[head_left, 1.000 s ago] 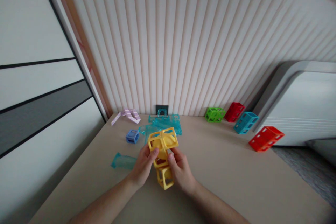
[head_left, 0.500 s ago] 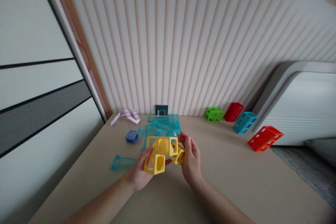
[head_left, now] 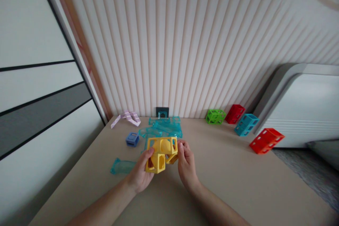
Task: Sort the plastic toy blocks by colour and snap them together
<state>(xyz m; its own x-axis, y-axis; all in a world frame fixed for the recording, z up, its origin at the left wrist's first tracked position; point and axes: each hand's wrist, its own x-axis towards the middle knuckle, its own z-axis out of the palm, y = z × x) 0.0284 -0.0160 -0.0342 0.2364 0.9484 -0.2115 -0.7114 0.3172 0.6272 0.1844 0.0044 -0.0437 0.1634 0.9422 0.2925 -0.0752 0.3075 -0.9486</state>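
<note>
A yellow openwork piece made of joined cube frames (head_left: pixel 162 148) is held above the table. My left hand (head_left: pixel 141 173) grips its left side, thumb on top. My right hand (head_left: pixel 187 164) is at its right end, fingers pressed together against the edge; a tilted yellow part hangs just below there. Behind the yellow piece lie several clear teal pieces (head_left: pixel 166 128). Another teal piece (head_left: pixel 123 166) lies left of my left hand, and a blue cube frame (head_left: pixel 132 139) sits farther back.
Along the right stand a green frame (head_left: pixel 215 116), a dark red block (head_left: pixel 235 113), a teal-blue block (head_left: pixel 246 124) and an orange-red block (head_left: pixel 266 141). Lilac striped strips (head_left: pixel 131 118) and a black square (head_left: pixel 162 112) are near the ribbed wall on the table (head_left: pixel 225 173).
My right hand has moved slightly left and its fingers have closed at the yellow piece's right end. The tilted yellow part has swung in closer beneath the rest.
</note>
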